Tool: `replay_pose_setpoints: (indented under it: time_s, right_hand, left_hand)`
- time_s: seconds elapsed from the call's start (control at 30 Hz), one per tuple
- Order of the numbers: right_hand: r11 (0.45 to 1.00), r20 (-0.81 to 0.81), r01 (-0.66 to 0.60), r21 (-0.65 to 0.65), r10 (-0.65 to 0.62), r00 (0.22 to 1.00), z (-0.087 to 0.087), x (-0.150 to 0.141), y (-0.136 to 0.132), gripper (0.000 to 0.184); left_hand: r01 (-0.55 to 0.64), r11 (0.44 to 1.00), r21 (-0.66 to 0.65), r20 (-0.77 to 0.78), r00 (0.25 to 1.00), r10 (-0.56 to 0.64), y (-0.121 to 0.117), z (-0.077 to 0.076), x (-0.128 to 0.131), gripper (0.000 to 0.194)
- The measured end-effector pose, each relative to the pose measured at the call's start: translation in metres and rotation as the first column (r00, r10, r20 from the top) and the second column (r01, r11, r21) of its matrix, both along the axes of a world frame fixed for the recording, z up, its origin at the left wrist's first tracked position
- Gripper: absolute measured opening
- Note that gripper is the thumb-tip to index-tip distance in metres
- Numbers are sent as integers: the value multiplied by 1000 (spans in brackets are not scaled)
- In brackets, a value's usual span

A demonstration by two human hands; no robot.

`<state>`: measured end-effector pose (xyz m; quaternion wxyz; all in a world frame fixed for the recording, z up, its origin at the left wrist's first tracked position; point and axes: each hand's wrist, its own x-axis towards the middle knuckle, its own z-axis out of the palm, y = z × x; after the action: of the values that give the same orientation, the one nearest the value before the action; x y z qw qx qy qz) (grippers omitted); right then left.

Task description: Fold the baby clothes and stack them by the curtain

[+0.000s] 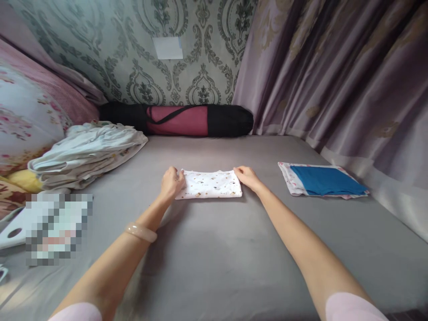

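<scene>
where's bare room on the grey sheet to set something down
Bare grey fabric sheet shows between the left forearm and right forearm, and between the right hand and the flat blue cloth. The left side is crowded: a rumpled pale fabric pile beside white floral bedding.

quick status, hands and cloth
left hand and right hand gripping patterned white cloth at opposite ends; nothing blocking it; blue cloth off to right

Grey sheet (214,258) — white cloth (212,184), long bag (182,121)

I see pale pink sleeves (351,307) and, around the left wrist, a glossy, cream-coloured rounded bangle (141,232).
</scene>
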<state>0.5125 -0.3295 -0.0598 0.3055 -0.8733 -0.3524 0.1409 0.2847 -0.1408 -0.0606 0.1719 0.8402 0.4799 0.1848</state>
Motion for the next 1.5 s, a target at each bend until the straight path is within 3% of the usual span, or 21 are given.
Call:
replay_pose_setpoints:
  time_s: [0.1, 0.17, 0.27, 0.33, 0.43, 0.63, 1.2, 1.5]
  right_hand:
    - [1000, 136, 7, 22, -10, 991, 8, -7, -10, 34]
    - [998, 333, -39, 52, 19, 943, 14, -24, -11, 36]
    - [957, 451, -292, -2, 261, 853, 16, -61, -3, 43]
    - [895, 456, -436, -91, 427, 781, 14, -84, 7, 48]
    - [855, 441, -484, -184, 512, 737, 9, -103, 20, 54]
    - [848, 370, -464, -255, 529, 764, 1, -102, 25, 58]
    - [858, 372, -446, -256, 513, 773, -8, -99, 23, 57]
    - [883, 366, -408, -233, 468, 804, -10, -100, 25, 55]
  left_hand:
    - [42, 989, 141, -1, 999, -43, -5, 9, -11, 33]
    - [193, 951, 241, -14, 981, -195, -14, 14, -15, 34]
    - [508, 822, 258, -97, 860, -501, -33, 14, -9, 39]
    - [598, 768, 227, -179, 801, -571, -45, 8, 0, 42]
    - [568, 799, 197, -276, 814, -510, -53, -3, 11, 47]
    - [561, 798, 220, -309, 816, -489, -47, -15, 12, 51]
    - [495, 862, 113, -301, 844, -445, -47, -15, 9, 54]
    - [429, 901, 71, -291, 872, -392, -45, -19, 9, 69]
